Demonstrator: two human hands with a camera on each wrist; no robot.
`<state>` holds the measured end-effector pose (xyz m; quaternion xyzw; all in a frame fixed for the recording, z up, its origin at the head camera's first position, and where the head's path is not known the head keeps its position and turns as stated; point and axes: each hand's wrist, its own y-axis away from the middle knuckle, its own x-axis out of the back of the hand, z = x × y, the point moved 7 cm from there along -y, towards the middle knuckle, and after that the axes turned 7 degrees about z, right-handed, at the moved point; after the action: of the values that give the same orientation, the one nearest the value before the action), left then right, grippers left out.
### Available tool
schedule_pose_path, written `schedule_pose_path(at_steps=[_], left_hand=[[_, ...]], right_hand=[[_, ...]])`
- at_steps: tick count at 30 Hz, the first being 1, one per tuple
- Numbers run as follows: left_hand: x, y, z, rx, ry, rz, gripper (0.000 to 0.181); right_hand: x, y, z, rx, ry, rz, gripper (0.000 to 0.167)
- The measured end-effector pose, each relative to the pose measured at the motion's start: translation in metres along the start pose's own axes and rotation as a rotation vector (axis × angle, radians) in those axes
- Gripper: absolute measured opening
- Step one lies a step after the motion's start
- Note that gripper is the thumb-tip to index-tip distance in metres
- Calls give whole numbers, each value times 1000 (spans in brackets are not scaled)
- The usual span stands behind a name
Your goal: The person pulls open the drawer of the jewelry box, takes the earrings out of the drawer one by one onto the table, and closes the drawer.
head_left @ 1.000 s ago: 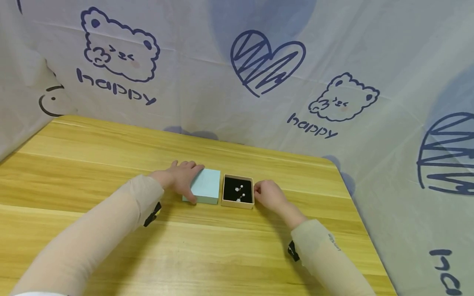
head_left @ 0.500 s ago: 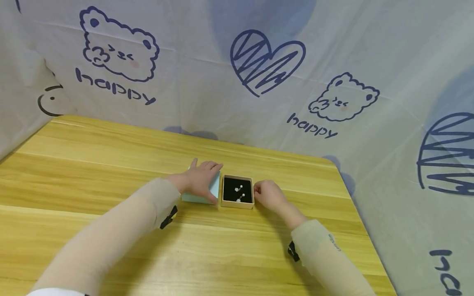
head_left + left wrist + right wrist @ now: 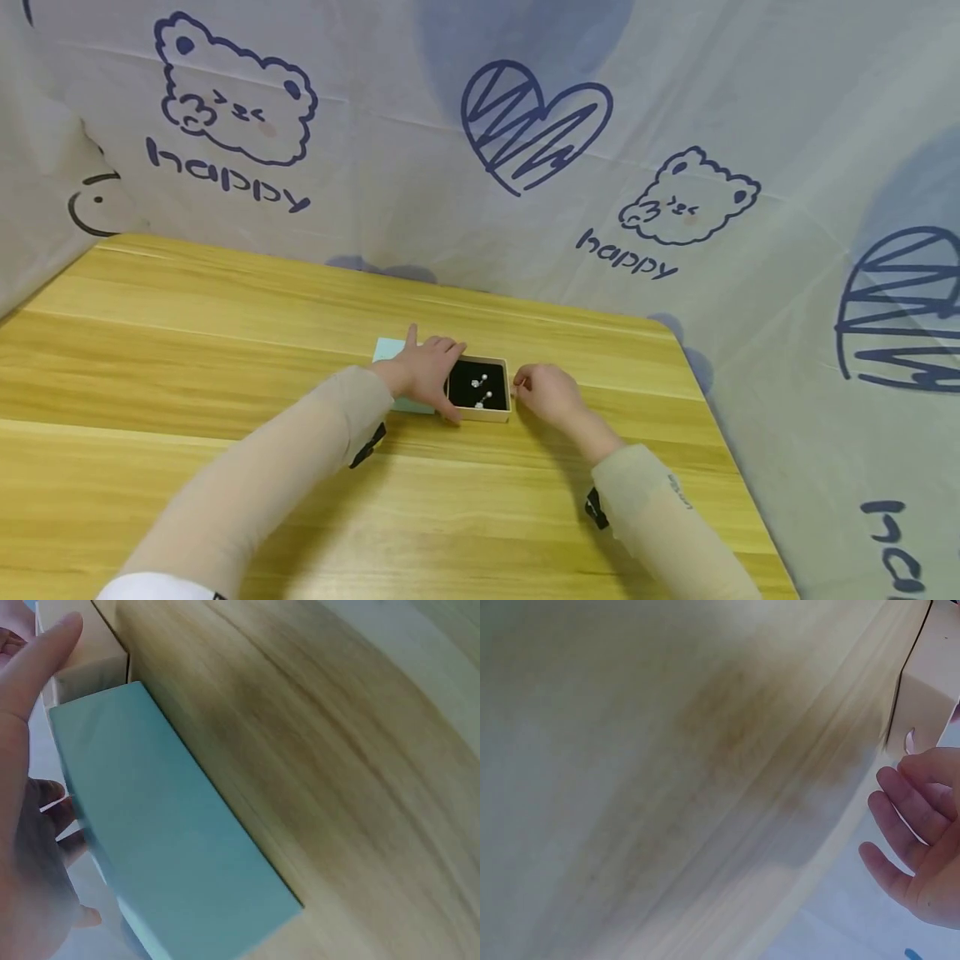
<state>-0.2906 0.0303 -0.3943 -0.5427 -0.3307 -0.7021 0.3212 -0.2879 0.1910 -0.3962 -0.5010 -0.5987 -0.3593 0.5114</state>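
Note:
A jewelry tray (image 3: 498, 417) with black lining stands on the wooden table, with two pearl-and-crystal earrings (image 3: 480, 390) in it. Against its left side lies a pale blue box sleeve (image 3: 386, 348), partly hidden under my left hand (image 3: 426, 373). That hand reaches over the joint, fingers spread, with its thumb along the tray's near wall; in the left wrist view the thumb tip (image 3: 69, 628) lies at the tray's side. At the tray's right end my right hand (image 3: 551, 392) pinches a small pale ribbon loop (image 3: 910, 741), largely covered by the fingertips.
The wooden table (image 3: 465, 517) extends around the boxes, with its right edge beyond the right forearm. A white cloth (image 3: 420, 167) printed with bears and hearts hangs along the back and sides.
My left hand has moved right, from around the blue sleeve to the tray's left end. The right hand stays at the tray's right side. The view has shifted slightly.

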Motion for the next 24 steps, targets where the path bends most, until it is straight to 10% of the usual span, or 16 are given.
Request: schedule_pose_path(at_steps=[14,24], left_hand=[[-4,-6,-2,17,-36,24,101],[-3,-8,-3,23,-35,49,101]], right_hand=[[9,-3,-1,11,-19,71,15],[15,-12,-27,160,-30,131,16]])
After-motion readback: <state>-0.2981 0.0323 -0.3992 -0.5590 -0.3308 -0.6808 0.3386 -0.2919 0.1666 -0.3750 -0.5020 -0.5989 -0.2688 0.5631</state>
